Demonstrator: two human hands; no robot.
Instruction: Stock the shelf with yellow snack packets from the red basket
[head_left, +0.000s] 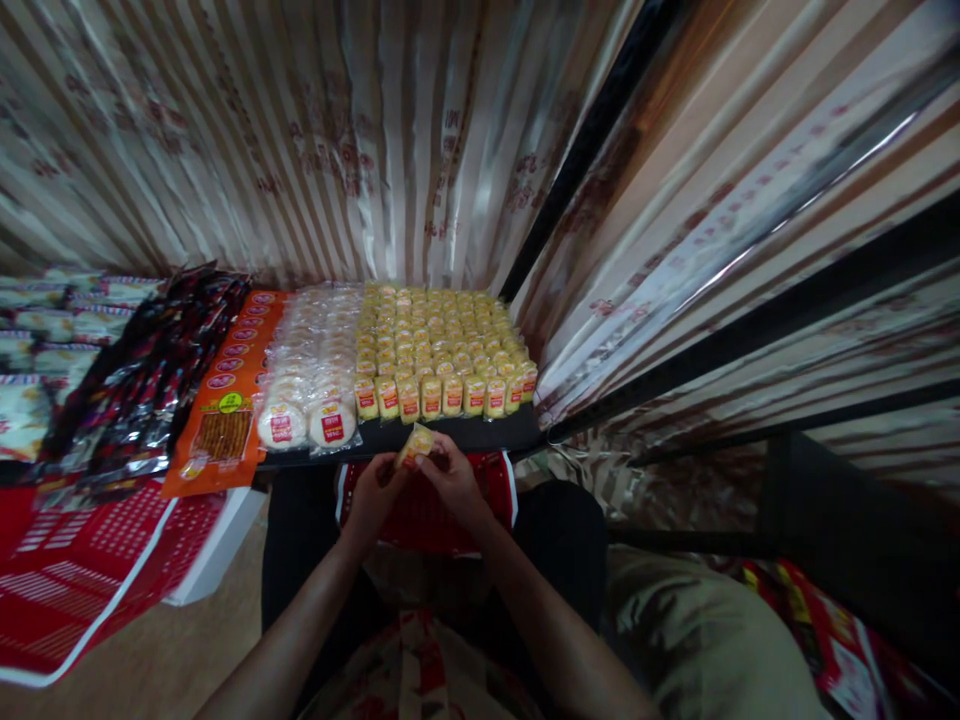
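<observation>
Both my hands meet in front of a dark shelf (pixel 450 435). My left hand (pixel 371 490) and my right hand (pixel 450 478) are closed together on one small yellow wrapped snack packet (pixel 415 443), held just below the shelf's front edge. On the shelf right behind it stand several rows of the same yellow snack packets (pixel 442 345) with red labels. Beneath my hands lies a red printed box (pixel 427 515) on my lap.
Left of the yellow packets lie clear packs of round white cakes (pixel 311 375), an orange snack bag (pixel 229 410) and dark shiny bags (pixel 142 375). A red and white carton (pixel 97 570) sits lower left. Striped curtains hang behind; a black frame (pixel 787 310) runs on the right.
</observation>
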